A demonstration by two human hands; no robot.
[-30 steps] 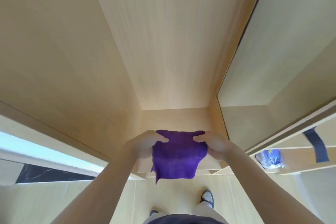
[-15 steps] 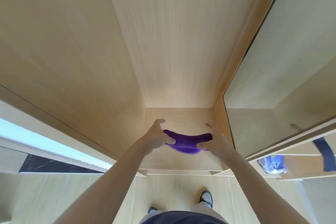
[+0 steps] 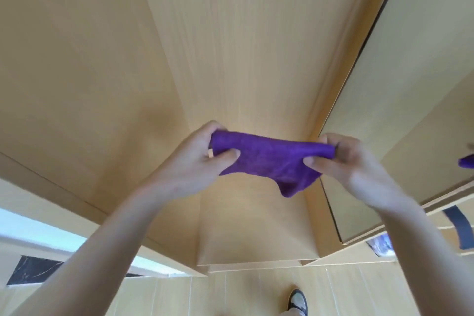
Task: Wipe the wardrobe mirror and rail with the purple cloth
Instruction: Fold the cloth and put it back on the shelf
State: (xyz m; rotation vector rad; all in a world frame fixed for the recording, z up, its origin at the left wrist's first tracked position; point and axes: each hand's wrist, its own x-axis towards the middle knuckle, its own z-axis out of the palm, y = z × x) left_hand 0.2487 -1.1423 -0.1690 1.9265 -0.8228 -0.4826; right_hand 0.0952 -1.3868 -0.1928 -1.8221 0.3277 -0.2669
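A purple cloth (image 3: 272, 159) is stretched between both hands in front of the open wooden wardrobe. My left hand (image 3: 189, 161) pinches its left end and my right hand (image 3: 343, 161) pinches its right end, with a corner of the cloth drooping below near the right. The mirror (image 3: 415, 90) lines the wardrobe's right side and reflects a bit of the purple cloth at the far right edge. No rail is visible.
Pale wood panels (image 3: 230, 46) form the wardrobe's back and left side. A low wooden step (image 3: 256, 246) sits at the wardrobe's bottom. A dark strap (image 3: 461, 228) hangs at the lower right. My shoe (image 3: 297, 300) stands on the tiled floor.
Both hands have risen and come closer to the camera with the cloth. The cloth, first hanging flat and then bunched, is now pulled out wide between the two hands.
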